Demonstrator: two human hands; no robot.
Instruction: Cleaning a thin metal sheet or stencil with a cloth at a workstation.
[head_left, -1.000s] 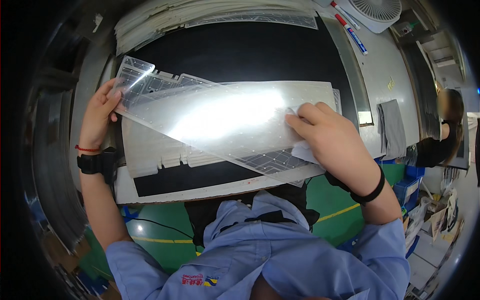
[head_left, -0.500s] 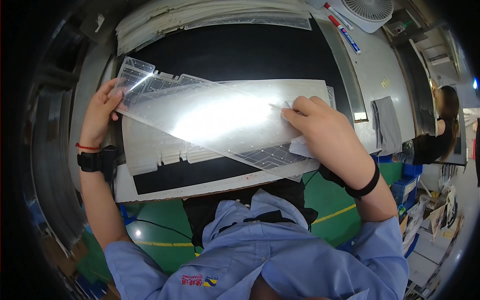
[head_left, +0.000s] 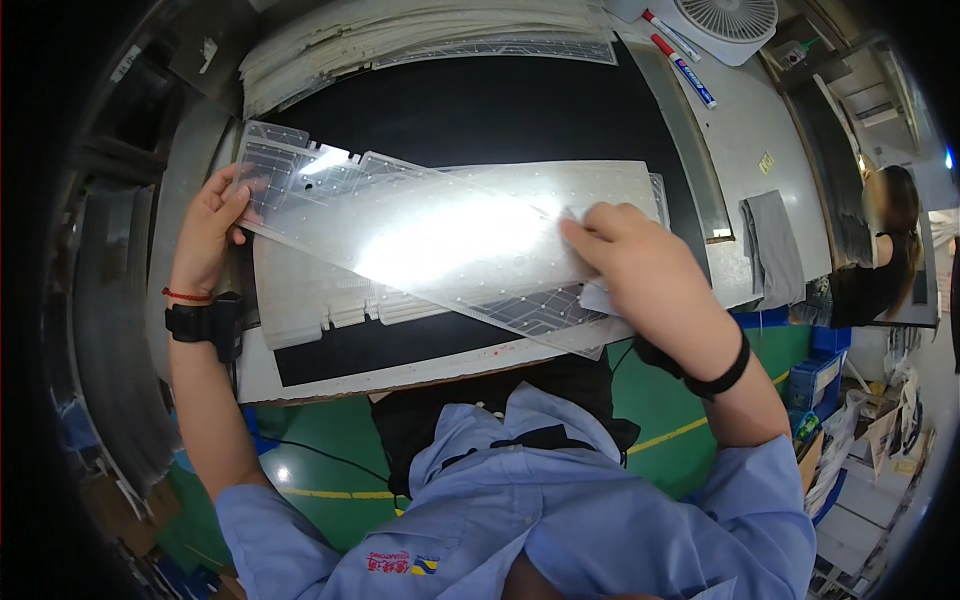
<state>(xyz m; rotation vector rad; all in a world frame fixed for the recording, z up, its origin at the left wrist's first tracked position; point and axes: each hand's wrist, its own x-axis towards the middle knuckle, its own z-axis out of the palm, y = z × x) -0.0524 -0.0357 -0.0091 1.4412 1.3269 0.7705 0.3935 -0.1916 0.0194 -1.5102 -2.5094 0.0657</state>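
Note:
A long clear plastic sheet (head_left: 330, 195), printed with fine lines and dots, lies slantwise in front of me with a bright glare across its middle. My left hand (head_left: 210, 222) pinches its left end between thumb and fingers. Over the sheet's right part, my right hand (head_left: 645, 265) is closed on a crumpled white cloth (head_left: 597, 297), which shows below the palm and at the fingertips. Whether the cloth presses on the sheet I cannot tell. Beneath lies a stack of similar notched sheets (head_left: 300, 290), partly covered, on a black mat (head_left: 560, 110).
More sheets (head_left: 400, 35) are piled at the mat's far edge. At the far right are a red-capped marker (head_left: 682, 70), another pen and a white fan (head_left: 730, 18). A grey cloth (head_left: 770, 245) hangs over the table's right side. A person (head_left: 885, 250) is further right.
The sheet's left end has tilted slightly, and its glare has shifted. My right hand stays almost at the same spot with the cloth. The whole view has shifted a little.

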